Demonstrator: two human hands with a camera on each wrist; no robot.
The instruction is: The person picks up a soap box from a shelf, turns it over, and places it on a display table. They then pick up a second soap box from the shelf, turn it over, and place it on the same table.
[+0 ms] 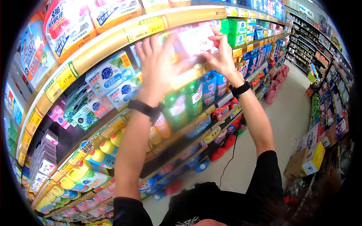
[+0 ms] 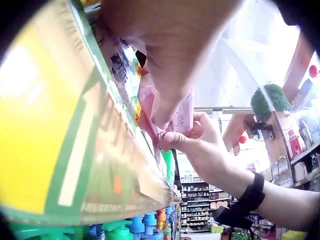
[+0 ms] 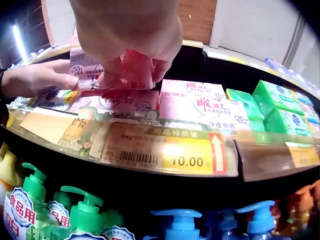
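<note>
In the head view my right hand grips a pink-and-white soap pack, thumb below and fingers at its right end. My left hand, blurred, is beside the pack's left end with its fingers spread. The right wrist view has my right hand over the held pack, and fingers of my left hand reach its left end. More pink soap packs sit right below on the shelf. In the left wrist view, my right hand pinches the pack near a left-hand digit.
A shelf edge with a price label runs in front of the packs. Green soap packs stand to the right, blue-and-white soap packs to the left. Pump bottles line the shelf below. An aisle floor stretches away at the right.
</note>
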